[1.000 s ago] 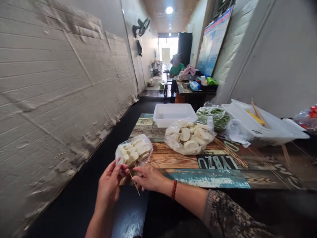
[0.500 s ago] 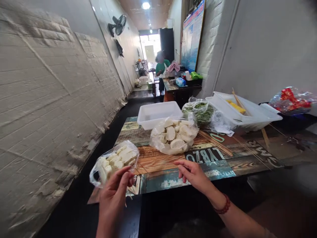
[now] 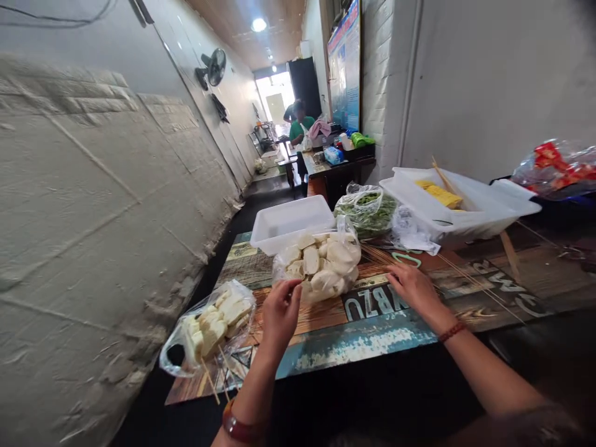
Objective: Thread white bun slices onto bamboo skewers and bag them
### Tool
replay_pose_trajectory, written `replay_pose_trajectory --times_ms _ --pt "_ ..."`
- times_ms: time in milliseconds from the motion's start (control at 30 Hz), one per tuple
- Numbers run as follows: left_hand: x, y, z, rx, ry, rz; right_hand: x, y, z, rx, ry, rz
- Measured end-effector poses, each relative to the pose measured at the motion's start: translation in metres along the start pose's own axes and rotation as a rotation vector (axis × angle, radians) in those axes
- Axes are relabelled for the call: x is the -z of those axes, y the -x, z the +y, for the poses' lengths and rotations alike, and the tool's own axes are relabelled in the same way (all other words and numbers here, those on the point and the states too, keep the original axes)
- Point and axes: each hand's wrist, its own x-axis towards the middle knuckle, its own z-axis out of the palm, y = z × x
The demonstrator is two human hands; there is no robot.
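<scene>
My left hand (image 3: 282,310) is at the lower left side of a clear plastic bag (image 3: 319,264) of thick white slices. Its thumb and fingers are apart with nothing between them; whether it touches the bag I cannot tell. My right hand (image 3: 416,290) reaches over the table, fingers extended toward a bundle of thin wooden skewers (image 3: 372,253) beside green-handled scissors (image 3: 407,258). It appears to hold nothing. At the left, another plastic bag (image 3: 239,295) carries pale cut pieces on sticks (image 3: 210,380), whose ends stick out toward me.
Behind the slices stand a white plastic tub (image 3: 293,217) and a bag of green vegetables (image 3: 365,211). A larger white tub (image 3: 493,208) with a yellow packet (image 3: 440,194) is at the right. Loose skewers (image 3: 482,288) lie across the table (image 3: 354,347). People (image 3: 298,124) are farther back.
My left hand has moved right and forward, from the skewered pieces to the bag of slices. My right hand has moved right and forward to the skewers. The view has shifted slightly.
</scene>
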Motion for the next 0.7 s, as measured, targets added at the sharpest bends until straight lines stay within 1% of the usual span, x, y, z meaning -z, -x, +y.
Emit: replay_pose_trajectory --times_ms 67,133,233,333,533,700 --pt "-0.005 -0.008 -0.001 -0.077 -0.115 -0.028 -0.003 -0.008 0.005 0.011 0.093 -0.017" --pt "-0.011 -0.014 -0.003 -0.125 -0.234 -0.070 -0.003 -0.015 0.008 0.013 0.174 -0.040" --pt "-0.021 -0.021 -0.004 -0.163 -0.447 -0.164 0.001 -0.023 0.012 0.009 0.265 -0.078" --pt "-0.032 -0.025 -0.005 -0.172 -0.574 -0.218 0.005 -0.029 0.015 0.018 0.322 -0.108" --pt "-0.048 -0.022 -0.012 -0.176 -0.598 -0.195 0.008 -0.034 0.015 0.042 0.387 -0.129" --pt "-0.050 -0.012 -0.019 -0.180 -0.570 -0.146 0.007 -0.038 0.012 0.053 0.410 -0.140"
